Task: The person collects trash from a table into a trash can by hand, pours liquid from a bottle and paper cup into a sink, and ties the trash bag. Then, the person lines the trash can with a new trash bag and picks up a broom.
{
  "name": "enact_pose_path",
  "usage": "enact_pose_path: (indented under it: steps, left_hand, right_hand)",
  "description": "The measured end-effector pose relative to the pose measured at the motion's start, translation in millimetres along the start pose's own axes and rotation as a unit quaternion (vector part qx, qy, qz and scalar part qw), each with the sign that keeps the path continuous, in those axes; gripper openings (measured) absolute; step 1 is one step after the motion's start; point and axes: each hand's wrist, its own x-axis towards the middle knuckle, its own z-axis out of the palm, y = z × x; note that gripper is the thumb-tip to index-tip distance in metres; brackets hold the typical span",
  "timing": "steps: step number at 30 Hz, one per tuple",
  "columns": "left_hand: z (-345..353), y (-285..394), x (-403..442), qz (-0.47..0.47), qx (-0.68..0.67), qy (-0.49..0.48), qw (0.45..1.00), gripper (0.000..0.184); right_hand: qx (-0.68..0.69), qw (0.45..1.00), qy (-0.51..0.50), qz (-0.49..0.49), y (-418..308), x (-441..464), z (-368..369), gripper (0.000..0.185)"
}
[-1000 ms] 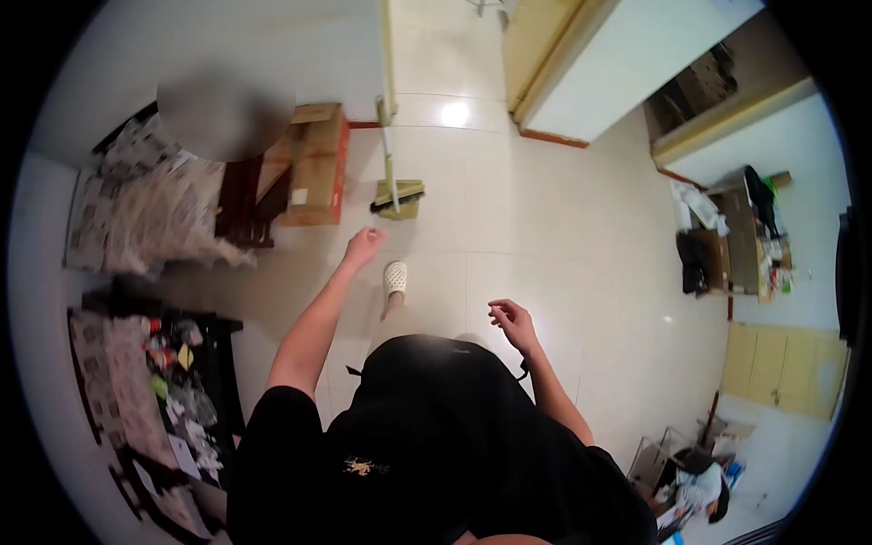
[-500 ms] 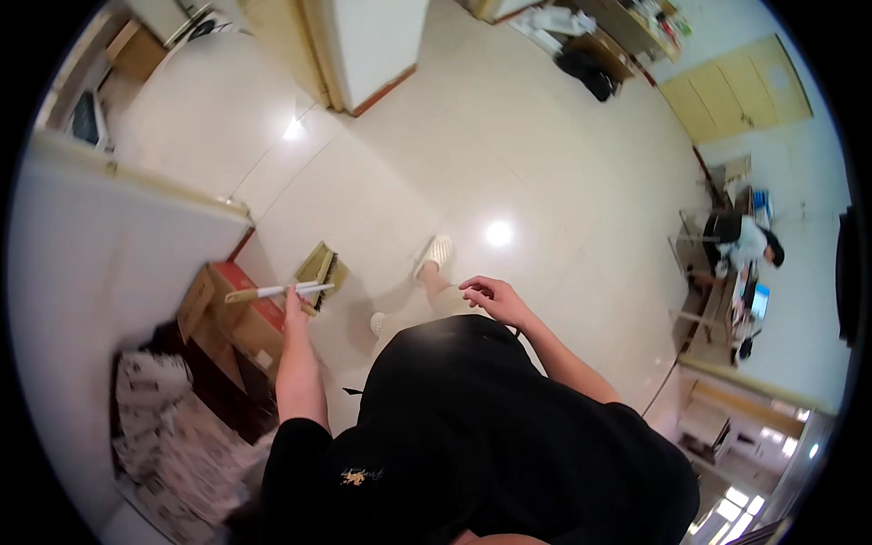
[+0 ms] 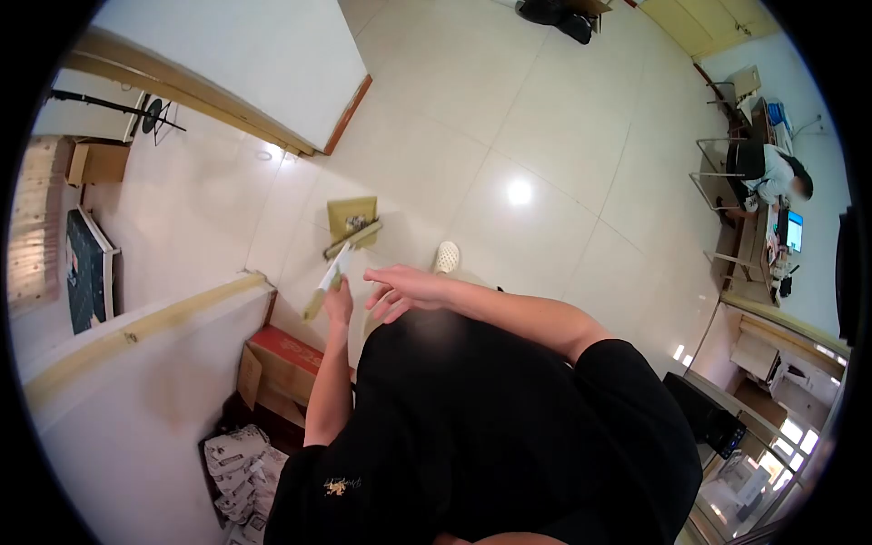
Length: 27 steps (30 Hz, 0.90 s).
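Note:
My left hand (image 3: 339, 302) is closed around the handles (image 3: 329, 280) of a broom and a dustpan. One handle looks white and another yellowish; exactly how they lie in the fist is hidden. Beyond the hand, the olive-yellow dustpan (image 3: 338, 211) shows greyish bits in it. The broom head (image 3: 354, 238) lies slanted across the pan's near part. My right hand (image 3: 404, 286) reaches across my body to just right of the left one, fingers spread and holding nothing visible. Whether it touches the handles is unclear, though a gap seems to show.
A low wall end (image 3: 263, 282) stands at my left, with a red-topped cardboard box (image 3: 286, 350) and a patterned cloth bundle (image 3: 241, 463) behind it. Another wall corner (image 3: 350, 118) juts in ahead. A person (image 3: 777, 173) sits at a desk with a laptop (image 3: 794, 232) on the right.
My right hand has moved left toward the left hand. The broom and dustpan handles have swung from nearly level to a steep slant. My view has turned and shifted; bits now show in the pan.

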Motion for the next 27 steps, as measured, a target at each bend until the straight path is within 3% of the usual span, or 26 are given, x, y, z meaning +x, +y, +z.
enact_pose_path:
  steps: [3, 4, 7, 8, 11, 15, 16, 18, 19, 21, 23, 25, 26, 27]
  left_hand:
    - [35.9, 8.5, 53.3, 0.003, -0.204, -0.117, 0.972, 0.044]
    - [39.1, 23.1, 67.8, 0.005, -0.25, -0.151, 0.956, 0.044]
    - [50.5, 115.6, 109.8, 0.009, -0.16, -0.185, 0.97, 0.043]
    - [57.2, 125.8, 125.7, 0.028, -0.158, -0.204, 0.966, 0.043]
    - [82.1, 138.2, 176.7, 0.103, -0.153, -0.261, 0.947, 0.04]
    - [93.7, 168.0, 230.7, 0.18, -0.054, -0.277, 0.942, 0.035]
    - [84.6, 185.4, 237.6, 0.125, 0.005, -0.285, 0.95, 0.034]
    - [82.0, 158.4, 282.9, 0.217, 0.062, -0.219, 0.949, 0.036]
    - [72.1, 152.2, 303.0, 0.267, 0.073, -0.22, 0.935, 0.037]
    - [48.4, 172.1, 310.7, 0.223, 0.123, -0.266, 0.93, 0.038]
    - [49.2, 197.2, 327.6, 0.224, 0.155, -0.271, 0.923, 0.039]
    - [54.9, 209.8, 329.9, 0.211, 0.171, -0.284, 0.919, 0.04]
    - [56.2, 218.1, 324.9, 0.219, 0.18, -0.288, 0.915, 0.04]
    - [57.3, 223.9, 318.3, 0.224, 0.19, -0.291, 0.911, 0.04]
  right_hand:
    - [0.181, 0.982, -0.036, 0.05, -38.7, 22.6, -0.3, 0.061]
    - [0.228, 0.972, -0.042, 0.03, -44.8, 33.7, -4.4, 0.049]
    - [0.296, 0.952, 0.081, -0.008, -78.2, 60.5, -11.7, 0.036]
    - [0.308, 0.944, 0.122, 0.0, -98.7, 57.3, -6.8, 0.021]
    - [0.395, 0.916, 0.059, -0.043, -125.7, 79.3, -23.5, 0.01]
    - [0.446, 0.877, 0.155, -0.089, -168.4, 83.6, -25.3, 0.009]
    - [0.451, 0.872, 0.161, -0.105, -180.0, 79.3, -29.7, 0.01]
    - [0.469, 0.864, 0.125, -0.13, -196.4, 60.1, -46.7, 0.009]
    - [0.458, 0.866, 0.155, -0.132, -205.7, 51.2, -61.6, 0.006]
    - [0.442, 0.864, 0.214, -0.113, -206.9, 27.6, -84.8, 0.008]
    - [0.341, 0.897, 0.254, -0.124, -187.8, 16.2, -152.0, 0.012]
    - [0.038, 0.916, 0.395, -0.064, -152.2, 11.5, -236.7, 0.022]
    - [-0.212, 0.849, 0.48, -0.055, -130.3, 13.5, -277.7, 0.027]
    - [-0.448, 0.721, 0.527, -0.045, -104.6, 17.6, -324.5, 0.032]
